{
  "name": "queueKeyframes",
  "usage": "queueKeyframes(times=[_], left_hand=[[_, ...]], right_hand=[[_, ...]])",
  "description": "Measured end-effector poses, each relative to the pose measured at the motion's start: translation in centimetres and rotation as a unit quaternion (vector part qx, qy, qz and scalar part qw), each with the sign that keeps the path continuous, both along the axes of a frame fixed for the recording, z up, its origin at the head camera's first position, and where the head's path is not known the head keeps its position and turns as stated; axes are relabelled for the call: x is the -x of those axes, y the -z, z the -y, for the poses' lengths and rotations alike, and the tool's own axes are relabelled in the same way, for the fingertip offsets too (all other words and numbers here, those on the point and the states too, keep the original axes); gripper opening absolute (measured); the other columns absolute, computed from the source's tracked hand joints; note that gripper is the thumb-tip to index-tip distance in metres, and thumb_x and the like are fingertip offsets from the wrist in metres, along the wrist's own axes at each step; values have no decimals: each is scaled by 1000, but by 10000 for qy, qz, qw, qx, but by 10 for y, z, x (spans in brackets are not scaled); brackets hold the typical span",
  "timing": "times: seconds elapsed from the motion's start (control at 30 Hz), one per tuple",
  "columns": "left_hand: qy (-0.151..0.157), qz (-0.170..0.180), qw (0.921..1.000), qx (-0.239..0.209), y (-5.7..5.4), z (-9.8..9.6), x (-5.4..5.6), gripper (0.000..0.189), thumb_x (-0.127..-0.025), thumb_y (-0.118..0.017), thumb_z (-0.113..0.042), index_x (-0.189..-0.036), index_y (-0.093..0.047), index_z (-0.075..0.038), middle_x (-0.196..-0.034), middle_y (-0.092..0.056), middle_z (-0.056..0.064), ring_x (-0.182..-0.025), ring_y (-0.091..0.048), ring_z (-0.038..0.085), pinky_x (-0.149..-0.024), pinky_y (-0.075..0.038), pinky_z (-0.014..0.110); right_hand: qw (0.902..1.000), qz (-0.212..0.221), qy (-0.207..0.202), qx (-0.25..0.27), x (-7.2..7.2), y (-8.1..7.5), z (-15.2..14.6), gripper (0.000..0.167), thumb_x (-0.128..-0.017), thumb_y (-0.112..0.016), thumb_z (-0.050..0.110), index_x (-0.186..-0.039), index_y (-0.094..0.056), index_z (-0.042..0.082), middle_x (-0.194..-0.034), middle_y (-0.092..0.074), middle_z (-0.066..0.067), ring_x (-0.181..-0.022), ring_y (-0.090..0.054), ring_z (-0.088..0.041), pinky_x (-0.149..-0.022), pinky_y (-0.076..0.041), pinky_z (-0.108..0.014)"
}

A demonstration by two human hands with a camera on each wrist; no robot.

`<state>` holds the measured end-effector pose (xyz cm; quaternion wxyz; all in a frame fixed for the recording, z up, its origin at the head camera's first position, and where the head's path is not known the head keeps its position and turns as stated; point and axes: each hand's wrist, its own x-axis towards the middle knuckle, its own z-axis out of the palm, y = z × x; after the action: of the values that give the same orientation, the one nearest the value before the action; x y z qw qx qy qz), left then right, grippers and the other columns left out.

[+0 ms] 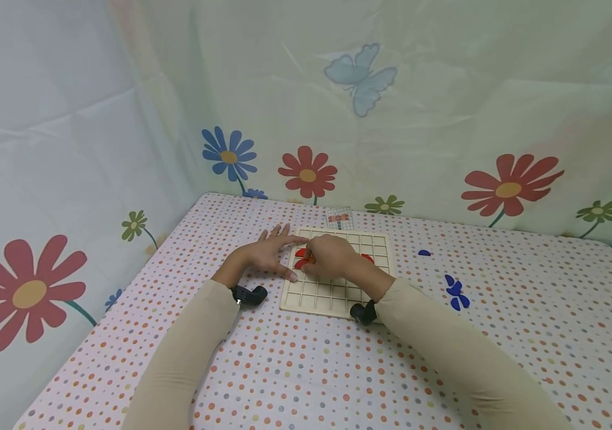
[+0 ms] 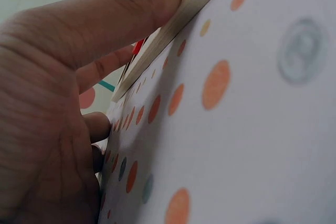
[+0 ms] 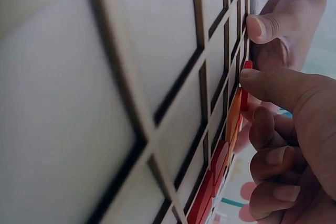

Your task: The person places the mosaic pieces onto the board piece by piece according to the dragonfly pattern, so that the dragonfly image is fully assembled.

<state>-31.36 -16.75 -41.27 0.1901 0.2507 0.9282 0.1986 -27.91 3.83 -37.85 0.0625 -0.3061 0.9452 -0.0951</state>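
A pale wooden grid board (image 1: 324, 298) lies on the table with flat red pieces on its squares. My left hand (image 1: 270, 254) is spread at its left edge, thumb and index finger reaching onto the frame. In the left wrist view, the thumb (image 2: 126, 14) rests along the wooden edge. Over the left squares, my right hand (image 1: 329, 257) has curled fingers and pinches a red piece (image 3: 244, 100) with the thumb against it. An orange piece (image 3: 233, 114) sits beside that piece. Another red half-round piece (image 1: 301, 252) shows next to the right fingers, and one more red piece (image 1: 367, 258) beyond the wrist.
Several blue rounded pieces (image 1: 454, 289) lie on the dotted tablecloth right of the board, with one blue half-round piece (image 1: 424, 253) farther back. A printed grid card (image 1: 340, 218) is behind the board. A flowered curtain (image 1: 418, 149) hangs at the back and left.
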Motion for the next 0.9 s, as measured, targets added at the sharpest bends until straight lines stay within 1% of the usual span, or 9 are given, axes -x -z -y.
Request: queueKeyframes(times=[0.1,0.2,0.3,0.4,0.6,0.9], left_hand=[[-27,10,10000,-25,0,0,0,98,-71,-81,-58,-153,-29,-41,-167,9,10,-153,18,30,-121,13,56],[-24,21,10000,-29,1,0,0,99,-71,-80,-58,-154,-29,-40,-167,10,9,-153,18,30,-121,13,56],[-10,39,10000,-30,1,1,0,99,-72,-80,-59,-154,-29,-38,-167,11,9,-153,19,29,-121,13,56],[0,48,10000,-45,0,1,0,100,-72,-80,-58,-155,-29,-36,-167,10,9,-153,19,30,-121,13,56],[-4,47,10000,-20,-1,0,0,101,-72,-80,-59,-155,-28,-35,-167,10,9,-153,18,30,-121,13,56],[-26,72,10000,-7,-3,0,-1,101,-72,-80,-58,-155,-28,-35,-167,10,9,-153,17,29,-122,13,55]], right_hand=[[10000,68,42,-23,1,-2,2,24,-87,-75,33,-93,-72,10,-69,-62,3,-61,-53,-12,-52,-41,-25],[9999,117,62,-36,1,-4,5,22,-86,-76,31,-93,-73,10,-74,-66,2,-64,-56,-13,-55,-45,-26],[9998,103,79,-134,1,-6,8,20,-86,-76,30,-93,-75,11,-79,-69,2,-68,-58,-13,-59,-48,-28],[9995,107,131,-274,2,-7,11,19,-85,-76,30,-91,-75,12,-80,-70,2,-70,-59,-13,-60,-49,-29],[9984,226,347,-373,2,-9,14,17,-85,-77,29,-88,-75,13,-76,-67,3,-70,-58,-15,-57,-45,-28],[9981,158,483,-362,1,-9,16,16,-84,-77,28,-86,-75,12,-73,-66,2,-68,-56,-15,-55,-42,-28]])
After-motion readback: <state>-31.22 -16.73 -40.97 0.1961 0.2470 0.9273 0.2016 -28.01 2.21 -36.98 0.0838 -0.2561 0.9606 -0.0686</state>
